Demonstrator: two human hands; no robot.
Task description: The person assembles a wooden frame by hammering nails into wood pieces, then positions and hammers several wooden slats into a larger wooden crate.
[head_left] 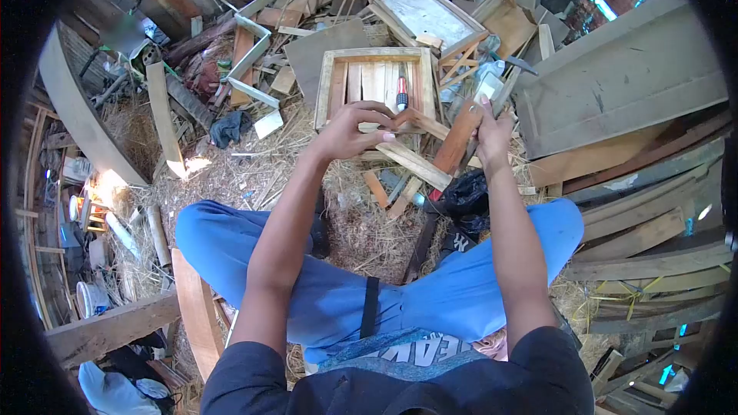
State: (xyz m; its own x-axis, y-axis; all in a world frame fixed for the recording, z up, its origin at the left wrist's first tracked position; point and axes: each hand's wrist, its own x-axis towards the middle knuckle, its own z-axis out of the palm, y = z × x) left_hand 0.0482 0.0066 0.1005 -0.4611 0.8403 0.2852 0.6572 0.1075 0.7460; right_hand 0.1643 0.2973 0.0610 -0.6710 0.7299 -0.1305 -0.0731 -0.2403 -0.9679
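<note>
My legs: two, crossed in blue trousers (pixel 461 284), on the straw floor (pixel 231 177).
Left grip (pixel 350 134): fingers curled tight round the end of one short strip (pixel 419 121) of wood, held above the straw.
Right grip (pixel 492 134): closed round the upper part of one brown strip (pixel 457 144), which slants down towards my knee.
Where the two strips are: between my hands at arm's length, the short one reaching across to the brown one. I cannot tell whether they are joined or only touching.
Just below the hands: one pale strip (pixel 415 165) lying slantwise on the straw, and one black bag (pixel 469 192) beside my right knee.
First container: one open wooden frame (pixel 327 88), flat on the floor just beyond my hands.
In it: pale slats (pixel 369 81) side by side, their number hard to count, and one screwdriver (pixel 401 94) with a red handle lying on them.
Second container: one framed panel (pixel 423 11) further back, tilted, with a grey sheet filling it.
Farthest: a scrap pile (pixel 292 8) of offcuts too jumbled to count, and big grey boards (pixel 623 84) to the right.
</note>
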